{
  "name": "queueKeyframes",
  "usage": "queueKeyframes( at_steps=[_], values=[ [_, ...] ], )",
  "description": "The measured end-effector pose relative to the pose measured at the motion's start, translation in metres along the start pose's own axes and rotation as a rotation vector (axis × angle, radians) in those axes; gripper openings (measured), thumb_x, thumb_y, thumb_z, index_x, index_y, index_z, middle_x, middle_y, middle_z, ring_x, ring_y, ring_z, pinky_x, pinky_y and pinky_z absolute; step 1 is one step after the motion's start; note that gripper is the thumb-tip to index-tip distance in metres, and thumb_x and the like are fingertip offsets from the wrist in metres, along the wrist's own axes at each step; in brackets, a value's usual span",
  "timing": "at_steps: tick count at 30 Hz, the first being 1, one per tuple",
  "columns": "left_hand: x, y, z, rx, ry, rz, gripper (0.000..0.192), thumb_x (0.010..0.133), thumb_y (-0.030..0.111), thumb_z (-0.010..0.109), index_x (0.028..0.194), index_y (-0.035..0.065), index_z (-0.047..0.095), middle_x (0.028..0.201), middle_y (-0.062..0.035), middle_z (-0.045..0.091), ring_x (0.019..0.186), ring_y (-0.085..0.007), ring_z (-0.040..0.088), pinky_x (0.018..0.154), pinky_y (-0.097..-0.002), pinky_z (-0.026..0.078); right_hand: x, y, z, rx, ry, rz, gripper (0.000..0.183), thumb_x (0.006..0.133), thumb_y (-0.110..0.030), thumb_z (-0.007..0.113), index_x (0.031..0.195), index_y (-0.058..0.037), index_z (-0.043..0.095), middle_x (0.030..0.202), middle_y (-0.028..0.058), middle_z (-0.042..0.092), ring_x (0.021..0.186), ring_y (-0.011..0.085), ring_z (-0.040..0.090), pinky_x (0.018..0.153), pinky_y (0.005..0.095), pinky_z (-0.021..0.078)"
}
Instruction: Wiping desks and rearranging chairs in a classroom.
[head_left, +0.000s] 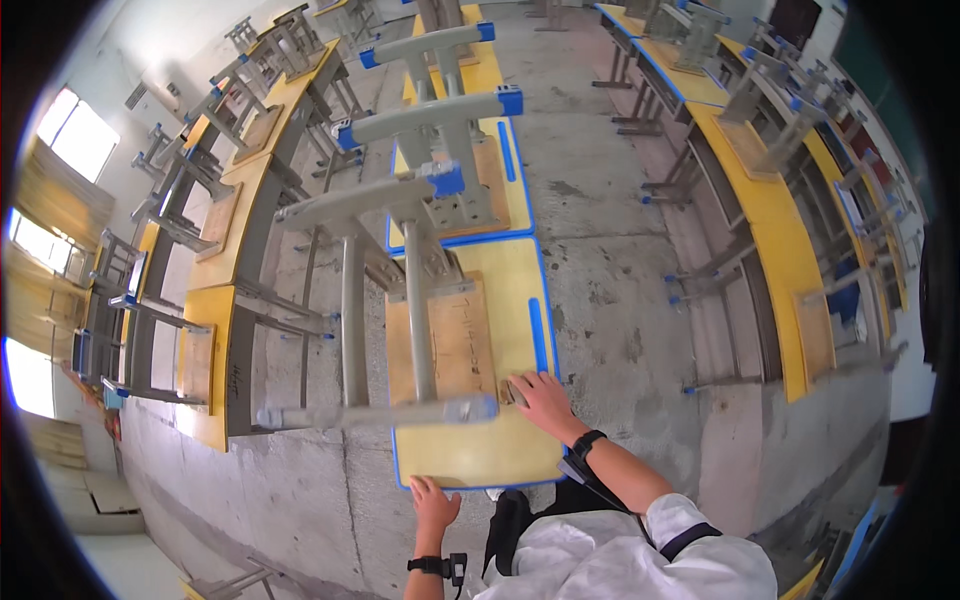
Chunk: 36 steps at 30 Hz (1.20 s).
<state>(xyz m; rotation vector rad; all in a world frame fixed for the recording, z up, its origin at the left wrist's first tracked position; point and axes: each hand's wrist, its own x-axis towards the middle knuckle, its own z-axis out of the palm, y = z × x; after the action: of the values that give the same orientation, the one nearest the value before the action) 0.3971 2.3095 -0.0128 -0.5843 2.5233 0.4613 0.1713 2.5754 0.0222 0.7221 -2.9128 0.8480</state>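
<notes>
In front of me stands a school desk with a yellow top (465, 454) and blue edging. A stool with grey metal legs (420, 307) lies upside down on it, its wooden seat (450, 337) flat on the desktop and bearing handwriting. My right hand (541, 403) rests at the desktop's right side, just beside the seat. Its fingers are over a small grey-brown object (516, 393), mostly hidden, whose kind I cannot tell. At the near left corner my left hand (435, 504) lays its fingertips on the desk edge, thumb apart, holding nothing.
Ahead, more desks carry upturned stools (450, 135) with blue foot caps. Desk rows stand to the left (247, 217) and right (780, 247), across stained concrete floor (600, 300). Curtained windows (45, 240) line the left wall. The near stool's foot bar (375, 414) juts past the desk's left edge.
</notes>
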Motion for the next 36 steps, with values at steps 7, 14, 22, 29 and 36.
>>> queueKeyframes(
  at_steps=[7,14,22,29,36],
  values=[
    [-0.008,0.075,-0.035,-0.248,-0.345,-0.275,0.087,0.080,0.036,0.066,0.143,-0.0046,0.021,0.144,-0.0400,0.016,0.134,-0.0524,0.020,0.112,-0.0492,0.022,0.176,0.086,0.007,0.022,-0.054,-0.134,0.051,0.074,-0.012,0.062,0.125,-0.0126,0.053,0.106,0.0117,0.057,0.094,0.0329,0.055,0.083,0.0426,0.0460],
    [-0.021,0.119,0.034,-0.168,0.040,-0.196,0.096,0.079,0.038,0.069,0.144,-0.0058,0.015,0.142,-0.0422,0.015,0.135,-0.0538,0.015,0.112,-0.0522,0.019,0.265,0.162,-0.008,-0.167,0.108,0.001,0.051,0.073,-0.013,0.064,0.122,-0.0117,0.053,0.101,0.0120,0.057,0.092,0.0337,0.055,0.075,0.0442,0.0481],
    [-0.007,0.133,0.025,-0.118,-0.126,-0.204,0.109,0.073,0.045,0.069,0.137,-0.0201,0.011,0.136,-0.0501,0.012,0.128,-0.0647,0.011,0.110,-0.0602,0.014,0.116,0.111,-0.005,-0.055,-0.076,-0.143,0.048,0.072,-0.013,0.062,0.119,-0.0104,0.053,0.101,0.0118,0.055,0.094,0.0307,0.054,0.075,0.0428,0.0441],
    [-0.010,0.136,0.045,0.037,0.162,-0.242,0.107,0.069,0.045,0.071,0.139,-0.0154,0.018,0.136,-0.0481,0.018,0.132,-0.0592,0.014,0.112,-0.0542,0.018,-0.060,0.035,-0.010,0.028,-0.364,-0.485,0.051,0.072,-0.020,0.063,0.121,-0.0123,0.052,0.102,0.0083,0.056,0.094,0.0270,0.055,0.080,0.0378,0.0463],
    [-0.014,0.125,0.054,0.063,0.142,-0.245,0.105,0.071,0.043,0.070,0.140,-0.0136,0.016,0.140,-0.0454,0.015,0.132,-0.0584,0.015,0.110,-0.0528,0.025,-0.040,0.062,-0.027,0.098,-0.432,-0.653,0.043,0.076,-0.016,0.059,0.119,-0.0141,0.053,0.099,0.0067,0.057,0.089,0.0253,0.058,0.074,0.0386,0.0493]
  ],
)
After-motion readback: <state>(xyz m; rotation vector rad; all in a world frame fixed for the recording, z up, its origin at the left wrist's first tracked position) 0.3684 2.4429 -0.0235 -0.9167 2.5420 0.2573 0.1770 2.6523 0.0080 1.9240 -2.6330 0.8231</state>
